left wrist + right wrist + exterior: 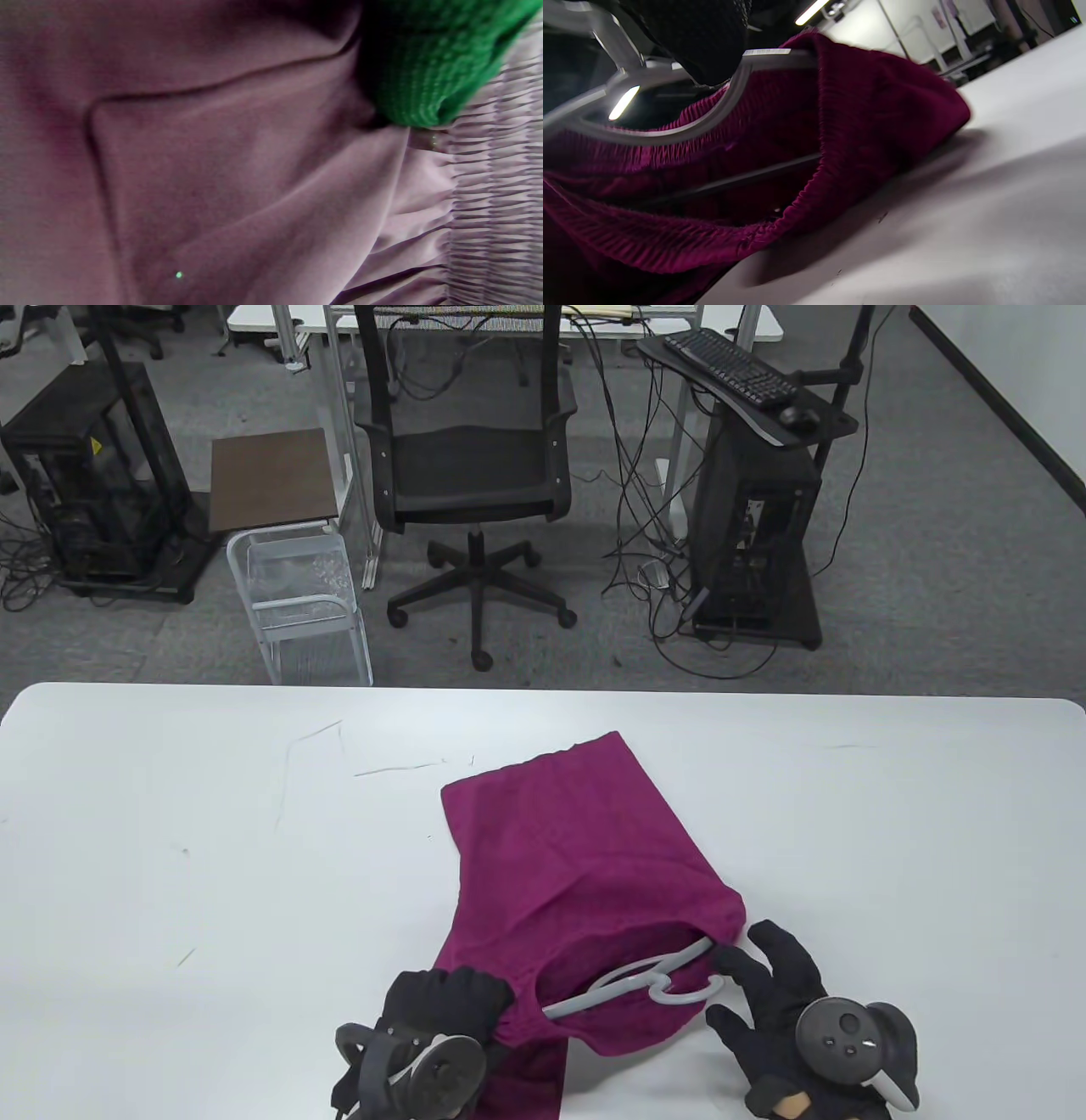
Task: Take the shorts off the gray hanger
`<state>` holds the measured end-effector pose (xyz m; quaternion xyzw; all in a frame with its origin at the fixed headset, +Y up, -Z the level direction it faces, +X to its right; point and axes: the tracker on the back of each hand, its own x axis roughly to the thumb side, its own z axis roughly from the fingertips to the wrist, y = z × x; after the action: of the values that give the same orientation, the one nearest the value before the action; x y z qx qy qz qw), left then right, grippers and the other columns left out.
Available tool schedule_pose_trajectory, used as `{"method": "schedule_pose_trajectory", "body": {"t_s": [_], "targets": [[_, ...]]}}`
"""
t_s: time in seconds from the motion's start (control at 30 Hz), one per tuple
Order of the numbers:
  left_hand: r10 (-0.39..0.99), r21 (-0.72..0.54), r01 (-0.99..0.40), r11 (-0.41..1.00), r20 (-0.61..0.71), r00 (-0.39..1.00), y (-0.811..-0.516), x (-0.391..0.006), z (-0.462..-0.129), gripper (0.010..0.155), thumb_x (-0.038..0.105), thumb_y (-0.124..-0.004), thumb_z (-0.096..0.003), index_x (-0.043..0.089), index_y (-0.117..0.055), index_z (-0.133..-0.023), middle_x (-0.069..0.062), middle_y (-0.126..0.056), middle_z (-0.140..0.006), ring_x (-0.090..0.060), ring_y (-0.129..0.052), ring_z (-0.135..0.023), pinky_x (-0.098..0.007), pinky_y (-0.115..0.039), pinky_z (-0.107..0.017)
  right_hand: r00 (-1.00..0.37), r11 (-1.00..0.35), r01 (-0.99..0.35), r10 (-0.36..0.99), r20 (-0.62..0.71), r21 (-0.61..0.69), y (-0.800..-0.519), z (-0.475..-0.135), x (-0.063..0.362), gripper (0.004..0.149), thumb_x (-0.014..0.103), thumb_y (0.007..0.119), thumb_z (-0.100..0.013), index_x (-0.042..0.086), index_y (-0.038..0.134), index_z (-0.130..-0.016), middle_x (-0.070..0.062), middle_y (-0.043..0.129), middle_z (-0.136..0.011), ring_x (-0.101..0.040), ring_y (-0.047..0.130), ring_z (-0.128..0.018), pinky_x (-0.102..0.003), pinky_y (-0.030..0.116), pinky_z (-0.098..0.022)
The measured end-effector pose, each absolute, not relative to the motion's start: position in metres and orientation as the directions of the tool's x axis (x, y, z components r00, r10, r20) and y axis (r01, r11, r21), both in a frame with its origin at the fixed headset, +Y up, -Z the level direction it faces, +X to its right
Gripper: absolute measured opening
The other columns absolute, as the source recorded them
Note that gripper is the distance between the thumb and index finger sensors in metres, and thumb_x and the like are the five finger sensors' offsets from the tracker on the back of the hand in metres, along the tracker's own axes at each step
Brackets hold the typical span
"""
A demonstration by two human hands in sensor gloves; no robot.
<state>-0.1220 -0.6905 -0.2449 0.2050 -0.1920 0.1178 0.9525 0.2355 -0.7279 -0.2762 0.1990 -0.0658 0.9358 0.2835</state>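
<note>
Magenta shorts (577, 848) lie on the white table (212, 857), with the waistband toward me. A gray hanger (619, 984) sits inside the open waistband, its hook sticking out on the right. My left hand (492, 997) grips the bunched left end of the waistband. The left wrist view shows only the fabric (212, 169) close up and one fingertip (415, 63). My right hand (714, 984) is spread, with the fingertips touching the hook. In the right wrist view a finger (704, 38) presses on the hanger (670, 131) above the waistband (882, 106).
Past the table's far edge stand an office chair (471, 466), a white wire cart (297, 594) and a black stand with a keyboard (738, 364). Bare table shows to the left and right of the shorts.
</note>
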Motion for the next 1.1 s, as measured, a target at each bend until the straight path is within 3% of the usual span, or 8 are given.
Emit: {"method": "schedule_pose_trajectory", "body": {"t_s": [0.23, 0.47, 0.53, 0.67, 0.8, 0.93, 1.03, 1.1], "targets": [[0.145, 0.381, -0.397, 0.835, 0.544, 0.826, -0.682, -0.131, -0.237, 0.035, 0.062, -0.091, -0.0297, 0.048, -0.081, -0.060, 0.015, -0.092, -0.045, -0.013, -0.088, -0.028, -0.049, -0.078, -0.058, -0.864, -0.882, -0.451, 0.392, 0.317, -0.140, -0.720, -0.277, 0.230, 0.044, 0.019, 0.082, -0.048, 0.036, 0.076, -0.089, -0.012, 0.036, -0.115, -0.050, 0.029, -0.101, -0.076, 0.035, -0.066], [0.320, 0.375, -0.593, 0.712, 0.579, 0.750, -0.673, -0.162, -0.238, 0.035, 0.060, -0.092, -0.0297, 0.046, -0.083, -0.061, 0.013, -0.093, -0.045, -0.014, -0.088, -0.027, -0.051, -0.079, -0.056, -0.801, -0.763, -0.599, 0.565, 0.201, -0.244, -0.708, -0.284, 0.281, 0.054, 0.011, 0.075, -0.047, 0.050, 0.071, -0.084, -0.006, 0.058, -0.111, -0.055, 0.071, -0.093, -0.080, 0.057, -0.061], [0.345, 0.375, -0.605, 0.703, 0.565, 0.750, -0.673, -0.166, -0.240, 0.035, 0.060, -0.092, -0.0295, 0.046, -0.083, -0.060, 0.013, -0.093, -0.044, -0.014, -0.088, -0.026, -0.051, -0.079, -0.056, -0.751, -0.724, -0.660, 0.626, 0.210, -0.202, -0.711, -0.289, 0.288, 0.055, 0.010, 0.075, -0.045, 0.051, 0.072, -0.083, -0.003, 0.068, -0.102, -0.044, 0.091, -0.073, -0.064, 0.078, -0.050], [0.434, 0.326, -0.657, 0.680, 0.543, 0.719, -0.680, -0.182, -0.246, 0.035, 0.061, -0.092, -0.0290, 0.046, -0.083, -0.060, 0.014, -0.093, -0.043, -0.013, -0.089, -0.025, -0.052, -0.080, -0.055, -0.263, -0.271, -0.962, 0.922, 0.284, -0.009, -0.729, -0.297, 0.301, 0.054, 0.003, 0.073, -0.040, 0.042, 0.085, -0.074, -0.004, 0.079, -0.079, -0.026, 0.093, -0.048, -0.051, 0.084, -0.033], [0.488, 0.280, -0.697, 0.661, 0.545, 0.682, -0.684, -0.190, -0.251, 0.035, 0.062, -0.092, -0.0291, 0.046, -0.083, -0.060, 0.014, -0.093, -0.043, -0.013, -0.089, -0.025, -0.051, -0.080, -0.055, 0.343, 0.315, -0.929, 0.931, 0.128, 0.194, -0.752, -0.305, 0.299, 0.056, 0.002, 0.074, -0.040, 0.038, 0.084, -0.082, -0.005, 0.079, -0.078, -0.026, 0.094, -0.046, -0.050, 0.085, -0.033], [0.483, 0.262, -0.699, 0.666, 0.562, 0.671, -0.684, -0.188, -0.252, 0.035, 0.062, -0.092, -0.0291, 0.046, -0.083, -0.060, 0.014, -0.093, -0.043, -0.013, -0.089, -0.025, -0.051, -0.080, -0.056, 0.553, 0.535, -0.822, 0.832, 0.044, 0.196, -0.771, -0.308, 0.292, 0.059, 0.004, 0.072, -0.042, 0.041, 0.076, -0.088, -0.003, 0.078, -0.080, -0.025, 0.093, -0.049, -0.049, 0.085, -0.037], [0.506, 0.234, -0.716, 0.658, 0.567, 0.650, -0.685, -0.187, -0.254, 0.036, 0.062, -0.091, -0.0290, 0.047, -0.083, -0.060, 0.014, -0.093, -0.043, -0.013, -0.090, -0.025, -0.051, -0.080, -0.056, 0.778, 0.776, -0.568, 0.615, -0.127, 0.275, -0.781, -0.308, 0.279, 0.056, 0.007, 0.070, -0.047, 0.036, 0.069, -0.095, -0.007, 0.079, -0.083, -0.029, 0.093, -0.053, -0.051, 0.083, -0.039], [0.543, 0.179, -0.738, 0.650, 0.570, 0.617, -0.689, -0.181, -0.257, 0.036, 0.062, -0.090, -0.0293, 0.047, -0.083, -0.060, 0.014, -0.093, -0.043, -0.013, -0.090, -0.025, -0.051, -0.080, -0.056, 0.673, 0.680, -0.652, 0.723, -0.157, 0.335, -0.781, -0.307, 0.269, 0.053, 0.008, 0.071, -0.048, 0.032, 0.069, -0.096, -0.007, 0.079, -0.084, -0.030, 0.093, -0.053, -0.052, 0.082, -0.040]]}}
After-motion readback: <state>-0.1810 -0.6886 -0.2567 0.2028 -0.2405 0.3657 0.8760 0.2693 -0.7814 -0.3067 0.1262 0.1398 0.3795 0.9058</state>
